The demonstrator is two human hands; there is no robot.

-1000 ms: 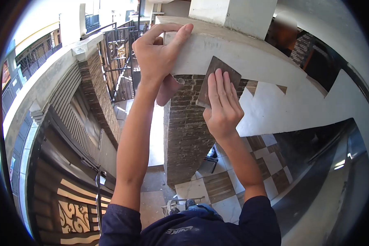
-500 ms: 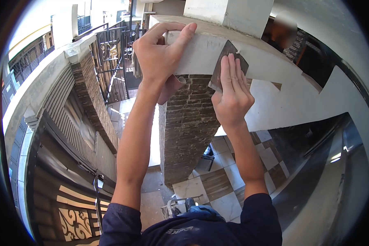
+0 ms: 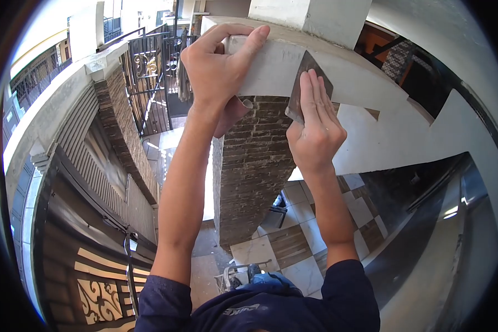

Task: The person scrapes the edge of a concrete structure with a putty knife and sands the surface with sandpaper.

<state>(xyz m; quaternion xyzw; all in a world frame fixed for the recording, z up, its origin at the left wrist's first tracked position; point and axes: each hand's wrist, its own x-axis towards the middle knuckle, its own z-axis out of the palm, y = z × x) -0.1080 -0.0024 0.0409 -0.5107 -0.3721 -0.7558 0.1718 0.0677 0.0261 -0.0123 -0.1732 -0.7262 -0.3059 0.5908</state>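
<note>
My right hand (image 3: 317, 119) lies with fingers together and stretched out over a dark sheet of sandpaper (image 3: 297, 98). It presses the sheet flat against the front face of a white ledge (image 3: 271, 67). The thumb sits by the sheet's lower edge. My left hand (image 3: 218, 65) is wrapped round the ledge's left corner, its thumb along the top edge and some fingers hidden behind. Below that palm hangs a curled reddish-brown sheet (image 3: 232, 115), which looks like sandpaper; what holds it is hidden.
Beneath the ledge stands a stone-clad column (image 3: 254, 171), and a white pillar (image 3: 337, 19) rises above it. A dark metal gate (image 3: 152, 77) is at the far left. Below are a checkered tile floor (image 3: 288, 246) and a metal frame (image 3: 232, 276) close to my body.
My right hand and its sandpaper have shifted slightly down and right along the ledge's face. My left hand keeps its hold on the corner. The view has tilted a little.
</note>
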